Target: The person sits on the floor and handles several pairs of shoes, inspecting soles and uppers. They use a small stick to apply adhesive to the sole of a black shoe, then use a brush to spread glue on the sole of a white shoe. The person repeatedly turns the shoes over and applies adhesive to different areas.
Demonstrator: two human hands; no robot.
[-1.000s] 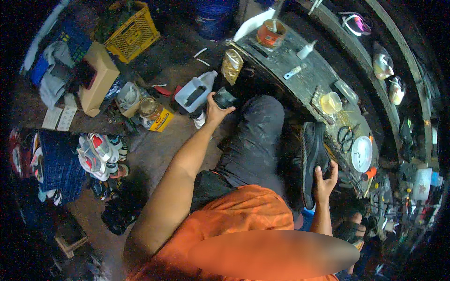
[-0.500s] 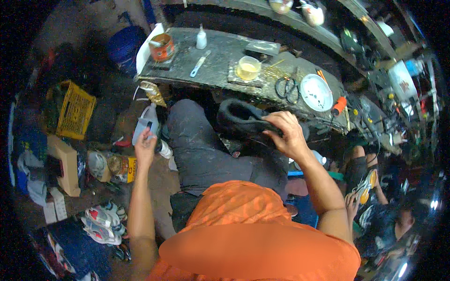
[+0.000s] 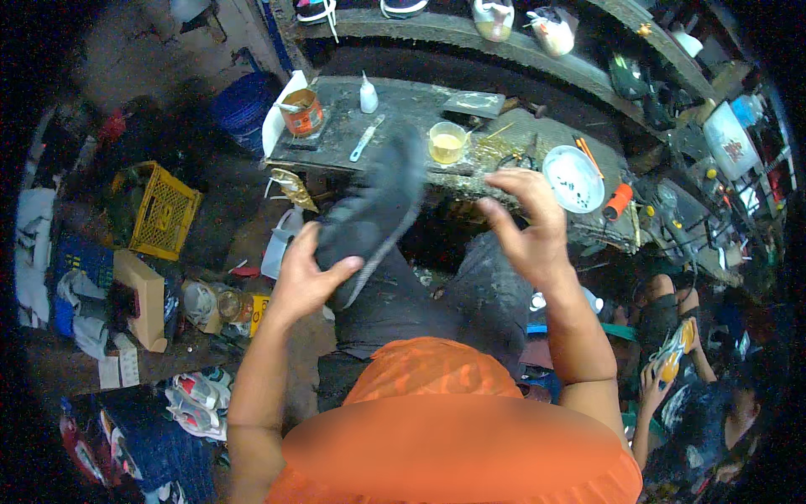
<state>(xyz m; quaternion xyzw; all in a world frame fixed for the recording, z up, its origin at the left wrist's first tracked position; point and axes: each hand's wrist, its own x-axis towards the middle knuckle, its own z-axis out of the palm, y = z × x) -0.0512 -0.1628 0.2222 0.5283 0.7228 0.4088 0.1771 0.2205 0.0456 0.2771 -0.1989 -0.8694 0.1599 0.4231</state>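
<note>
A black shoe [image 3: 382,202], smeared by motion, is tilted above my lap with its far end over the bench's near edge. My left hand [image 3: 312,277] grips its near end, thumb on the side facing me and fingers behind. My right hand [image 3: 533,223] is raised to the right of the shoe, touching nothing, its thumb and fingers apart. Just beyond its fingertips lies a pair of scissors [image 3: 514,160], partly hidden by the hand. A cup of yellowish liquid [image 3: 447,143] stands on the bench between the shoe and the scissors.
The dark bench [image 3: 336,88] holds an orange can [image 3: 303,116], a white squeeze bottle [image 3: 368,96], a light-handled tool [image 3: 366,139], a white bowl [image 3: 573,179] and an orange spool [image 3: 619,202]. A yellow crate [image 3: 168,214] stands left. Another person handles a yellow shoe [image 3: 674,353] at right.
The shoe has passed from my right hand to my left and swung up toward the bench. My right hand has let go and opened. The view has shifted slightly.
</note>
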